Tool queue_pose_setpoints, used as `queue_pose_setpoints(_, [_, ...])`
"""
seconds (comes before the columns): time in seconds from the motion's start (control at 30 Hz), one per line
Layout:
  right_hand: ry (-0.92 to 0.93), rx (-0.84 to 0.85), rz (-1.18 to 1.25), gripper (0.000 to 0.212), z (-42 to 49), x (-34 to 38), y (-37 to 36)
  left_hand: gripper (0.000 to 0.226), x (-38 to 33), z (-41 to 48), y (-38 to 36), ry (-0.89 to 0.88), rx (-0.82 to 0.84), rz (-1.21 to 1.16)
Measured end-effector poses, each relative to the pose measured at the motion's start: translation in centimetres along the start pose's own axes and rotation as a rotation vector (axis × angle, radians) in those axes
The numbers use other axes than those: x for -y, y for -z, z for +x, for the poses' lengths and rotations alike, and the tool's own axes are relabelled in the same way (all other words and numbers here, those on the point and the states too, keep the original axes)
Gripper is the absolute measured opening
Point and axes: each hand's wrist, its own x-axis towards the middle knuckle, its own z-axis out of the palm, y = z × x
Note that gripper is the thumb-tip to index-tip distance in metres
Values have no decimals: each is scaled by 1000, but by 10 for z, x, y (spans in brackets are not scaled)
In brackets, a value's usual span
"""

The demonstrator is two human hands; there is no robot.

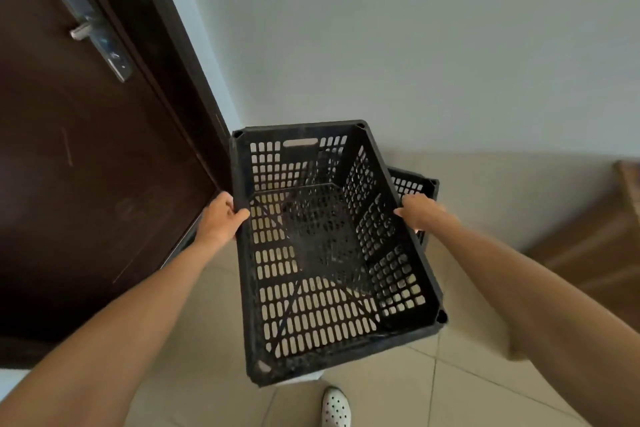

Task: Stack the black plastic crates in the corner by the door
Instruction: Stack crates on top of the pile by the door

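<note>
A black perforated plastic crate hangs above the floor, held by both long rims. My left hand grips its left rim, thumb hooked over the edge. My right hand grips the right rim. The crate is empty and tilted slightly. Beneath and behind it a second black crate sits on the floor in the corner, only its right corner showing past the held crate.
A dark brown door with a metal handle stands at the left. A pale wall runs behind the crates. A brown cardboard box lies at the right on the beige tiled floor. My white shoe is below.
</note>
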Motion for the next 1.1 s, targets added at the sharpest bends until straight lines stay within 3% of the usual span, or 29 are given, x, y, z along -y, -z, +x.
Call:
queue_pose_setpoints(0.3, [-92, -67, 150, 30, 33, -51, 23, 18, -71, 69, -23, -158, 38, 55])
queue_pose_setpoints(0.57, [-156, -90, 151, 35, 46, -69, 29, 20, -83, 99, -48, -188, 95, 92])
queue_pose_setpoints(1.1, [-150, -73, -5, 37, 118, 7, 71, 19, -67, 209, -18, -149, 246, 198])
